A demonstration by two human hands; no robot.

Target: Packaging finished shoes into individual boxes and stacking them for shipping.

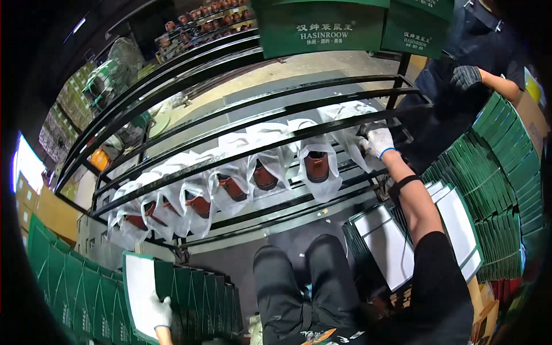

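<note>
My left hand (161,311), in a white knit glove, lies at the edge of a flat green box (140,290) with a white inner face. Its fingers close on that edge, and its thumb points up. Reaching far to the right, my right hand (379,141), gloved in white with a blue cuff, is at the rack's right end. Its fingers bend into white wrapping paper (351,138), partly hidden by a rack bar. Several brown shoes (317,167) sit in a row on the black metal rack (247,150), each loosely wrapped in thin white paper, toes facing me.
Flat green boxes (198,299) stand packed at lower left, and more stacks (480,172) rise at right. White-faced boxes (386,247) lie beside my right arm. Green cartons (322,29) sit on top of the rack. A co-worker's grey-gloved hand (466,77) is at upper right.
</note>
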